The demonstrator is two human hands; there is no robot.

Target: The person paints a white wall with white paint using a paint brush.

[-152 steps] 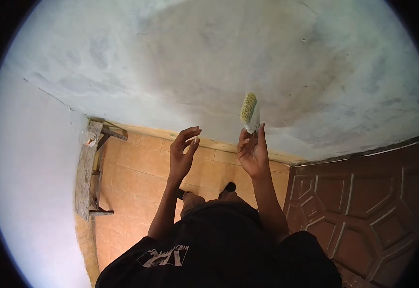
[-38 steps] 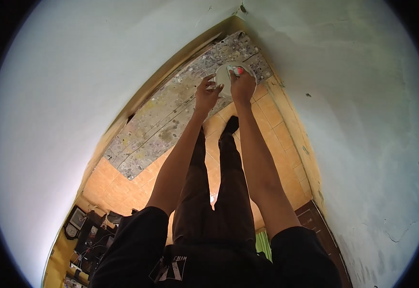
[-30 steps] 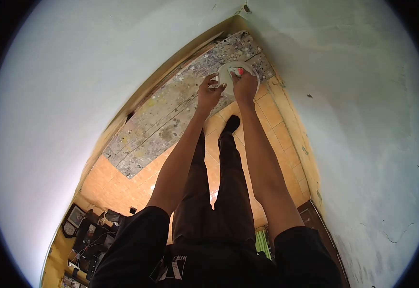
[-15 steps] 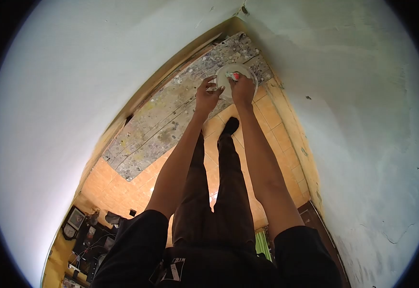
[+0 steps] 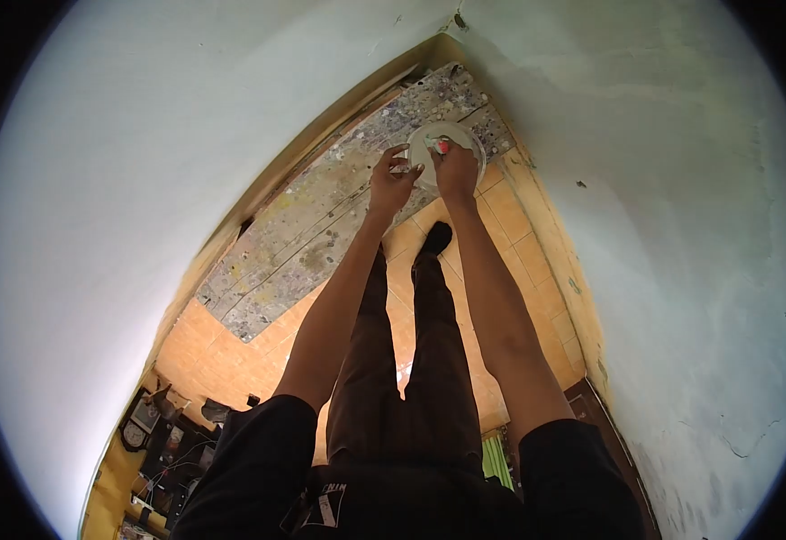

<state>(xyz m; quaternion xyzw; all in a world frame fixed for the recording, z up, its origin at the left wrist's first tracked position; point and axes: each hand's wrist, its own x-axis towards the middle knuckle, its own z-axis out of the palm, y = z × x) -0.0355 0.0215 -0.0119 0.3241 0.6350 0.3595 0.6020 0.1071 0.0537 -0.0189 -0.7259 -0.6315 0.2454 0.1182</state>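
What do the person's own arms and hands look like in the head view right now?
Both arms are bare from the short black sleeves down to the hands. The left hand and right hand wear no gloves, and no watch or wristband shows. The shirt is black with a small white printed logo at its front. Rings on the fingers are too small to tell.

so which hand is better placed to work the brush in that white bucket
Right, most likely. The right hand is over the white bucket and closed on the red-handled brush. The left hand only touches the bucket's rim, fingers spread, as if steadying it on the paint-spattered board.
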